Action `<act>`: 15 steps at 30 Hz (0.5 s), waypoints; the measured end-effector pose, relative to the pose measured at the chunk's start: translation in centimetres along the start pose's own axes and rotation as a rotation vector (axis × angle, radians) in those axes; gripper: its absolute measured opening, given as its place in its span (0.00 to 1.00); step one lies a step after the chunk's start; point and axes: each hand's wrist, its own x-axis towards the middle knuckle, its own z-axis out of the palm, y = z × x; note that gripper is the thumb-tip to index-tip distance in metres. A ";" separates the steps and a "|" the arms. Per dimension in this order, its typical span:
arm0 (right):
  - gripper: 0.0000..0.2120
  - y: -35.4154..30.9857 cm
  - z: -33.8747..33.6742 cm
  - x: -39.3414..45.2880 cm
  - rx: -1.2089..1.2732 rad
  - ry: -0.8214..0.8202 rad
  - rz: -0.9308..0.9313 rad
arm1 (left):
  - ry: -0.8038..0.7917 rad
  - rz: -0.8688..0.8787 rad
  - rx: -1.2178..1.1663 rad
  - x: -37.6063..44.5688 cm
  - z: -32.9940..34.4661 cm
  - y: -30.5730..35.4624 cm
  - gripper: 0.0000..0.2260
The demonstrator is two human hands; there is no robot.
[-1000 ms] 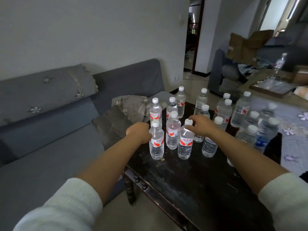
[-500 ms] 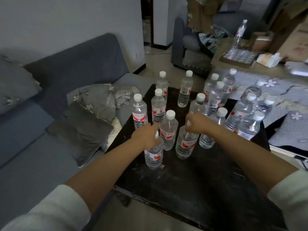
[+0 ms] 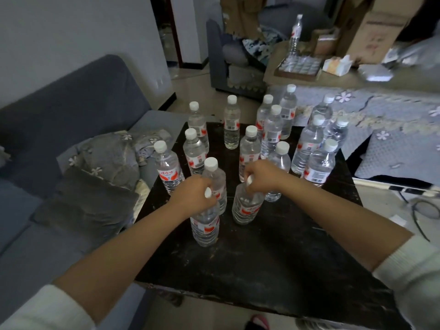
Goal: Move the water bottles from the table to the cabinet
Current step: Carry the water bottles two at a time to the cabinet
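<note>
Both my hands grip bottle necks on the dark wooden table (image 3: pixel 273 270).
My left hand (image 3: pixel 194 197) pinches the near clear plastic bottle (image 3: pixel 205 226); my right hand (image 3: pixel 263 176) clasps its neighbour at two o'clock (image 3: pixel 246 208); bare tabletop at six.

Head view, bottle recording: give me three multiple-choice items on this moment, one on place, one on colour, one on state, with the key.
1. Where do the two bottles being grasped stand?
A. at the near edge of the cluster on the dark table
B. on the grey sofa
C. on the floor

2. What colour are the bottle caps?
A. blue
B. white
C. green

3. How is the left hand?
A. flat on the table
B. hanging idle
C. gripping a bottle top

Key:
1 A: the left-hand bottle and right-hand bottle stand nearest the person on the dark table.
2 B: the cap behind the left hand is white, like the others.
3 C: the left hand curls round its bottle's top, as the right hand does on its own.
</note>
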 end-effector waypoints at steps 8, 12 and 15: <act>0.15 1.7 -1.7 -5.8 0.035 0.164 0.182 | -0.038 0.290 0.021 2.3 -1.0 4.4 0.06; 0.09 2.8 -1.7 -11.4 0.091 0.301 0.356 | -0.054 0.488 0.018 2.2 -0.6 7.9 0.10; 0.09 3.5 -1.1 -16.1 0.117 0.414 0.507 | -0.073 0.666 0.058 1.3 0.1 11.2 0.12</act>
